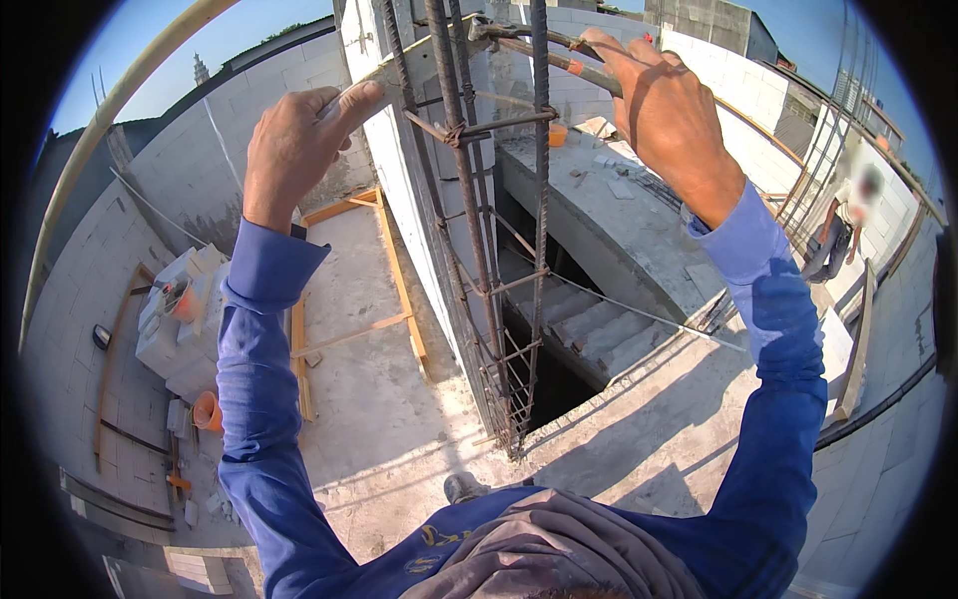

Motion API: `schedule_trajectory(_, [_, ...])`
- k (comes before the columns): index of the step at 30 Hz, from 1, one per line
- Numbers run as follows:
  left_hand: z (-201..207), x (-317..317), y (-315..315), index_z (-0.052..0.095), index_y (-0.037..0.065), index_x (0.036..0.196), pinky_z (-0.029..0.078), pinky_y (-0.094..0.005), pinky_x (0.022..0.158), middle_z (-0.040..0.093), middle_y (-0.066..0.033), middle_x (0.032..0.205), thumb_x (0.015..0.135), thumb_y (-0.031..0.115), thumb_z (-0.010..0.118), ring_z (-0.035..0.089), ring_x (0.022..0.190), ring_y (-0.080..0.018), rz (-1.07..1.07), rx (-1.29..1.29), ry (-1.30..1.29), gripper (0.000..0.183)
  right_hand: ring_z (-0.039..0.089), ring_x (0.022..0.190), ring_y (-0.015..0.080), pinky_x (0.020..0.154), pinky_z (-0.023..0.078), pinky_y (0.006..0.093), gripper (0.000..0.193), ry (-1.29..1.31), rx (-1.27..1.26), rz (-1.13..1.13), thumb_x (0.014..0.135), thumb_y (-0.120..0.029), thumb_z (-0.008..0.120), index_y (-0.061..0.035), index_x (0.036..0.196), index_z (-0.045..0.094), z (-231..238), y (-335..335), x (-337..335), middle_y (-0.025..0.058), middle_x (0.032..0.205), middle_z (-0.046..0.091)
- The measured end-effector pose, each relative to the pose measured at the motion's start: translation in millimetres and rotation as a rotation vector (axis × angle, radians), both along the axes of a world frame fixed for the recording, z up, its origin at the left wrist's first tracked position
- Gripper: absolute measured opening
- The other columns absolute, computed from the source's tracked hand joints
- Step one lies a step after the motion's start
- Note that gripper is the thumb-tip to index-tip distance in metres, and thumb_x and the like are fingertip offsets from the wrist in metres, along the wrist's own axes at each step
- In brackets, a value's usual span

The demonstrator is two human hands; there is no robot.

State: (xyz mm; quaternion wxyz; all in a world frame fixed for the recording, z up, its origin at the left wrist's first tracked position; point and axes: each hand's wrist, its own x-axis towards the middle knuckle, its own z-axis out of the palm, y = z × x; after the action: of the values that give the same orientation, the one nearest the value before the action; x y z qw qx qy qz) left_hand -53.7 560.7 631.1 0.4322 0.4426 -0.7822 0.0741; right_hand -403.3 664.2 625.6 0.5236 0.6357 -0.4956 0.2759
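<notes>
A tall column cage of rusty ribbed rebar [539, 180], tied with square stirrups, rises in front of me beside a white block wall end [399, 190]. My right hand [671, 125], raised to the right of the cage, is closed around the handles of dark metal pincers [539, 48] with orange on one handle. Their head is beside the upper bars; whether it grips a wire cannot be made out. At the left of the cage my left hand [299, 150] is raised and closed, thumb against fingers. Something thin and grey shows at its fingertips, too small to name.
A stair opening [589, 329] with concrete steps drops beyond the cage. A wooden frame [394, 270] lies on the floor at left, near stacked white blocks [185, 329] and an orange bucket [208, 410]. Another person [838, 230] is at far right. A pale pole [75, 165] arches at left.
</notes>
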Motion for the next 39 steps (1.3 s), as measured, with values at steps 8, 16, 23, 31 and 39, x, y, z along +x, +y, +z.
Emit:
schedule_trajectory(8, [34,10,-20,0.076,0.003,0.076,0.049,-0.026,0.044,0.059,-0.007,0.049,0.09,0.066,0.065,0.06,0.039,-0.015,-0.136,-0.182,-0.142,0.066,0.066,0.106,0.0424,0.09,0.053,0.0492,0.053,-0.421,0.592,0.208,0.092,-0.011,0.061,-0.0198,0.144,0.053,3,9,-5,0.0226,0.126,0.066])
schedule_trajectory(16, [38,11,-19,0.077,0.001,0.087,0.052,-0.0269,0.046,0.06,-0.0067,0.052,0.094,0.067,0.059,0.063,0.044,-0.0145,-0.122,-0.174,-0.226,0.069,0.064,0.102,0.0504,0.09,0.054,0.0513,0.072,-0.199,0.227,-0.034,0.078,0.001,0.072,-0.0118,0.145,0.049,-8,14,30,0.0333,0.12,0.06])
schedule_trajectory(23, [29,5,-21,0.079,0.004,0.087,0.051,-0.0265,0.05,0.06,-0.0065,0.052,0.094,0.064,0.061,0.064,0.046,-0.0152,-0.026,-0.201,-0.245,0.062,0.063,0.101,0.0466,0.079,0.058,0.0514,0.081,-0.206,0.223,-0.17,0.074,0.005,0.073,-0.0107,0.149,0.046,-10,19,47,0.0313,0.118,0.058])
schedule_trajectory(31, [22,4,-20,0.075,0.004,0.075,0.038,-0.0347,0.045,0.048,-0.0064,0.047,0.097,0.058,0.061,0.047,0.041,-0.0177,-0.112,-0.377,-0.176,0.06,0.06,0.105,0.0431,0.087,0.054,0.0485,0.077,-0.192,0.226,-0.212,0.074,0.006,0.072,-0.0105,0.146,0.05,-6,24,55,0.0253,0.119,0.058])
schedule_trajectory(39, [15,9,-28,0.07,0.003,0.069,0.035,-0.0365,0.044,0.044,-0.0057,0.045,0.099,0.056,0.059,0.041,0.039,-0.0175,-0.203,-0.439,-0.189,0.062,0.063,0.097,0.0399,0.079,0.056,0.0471,0.065,-0.018,0.169,-0.364,0.076,0.0,0.073,-0.0117,0.139,0.057,28,28,55,0.0202,0.106,0.064])
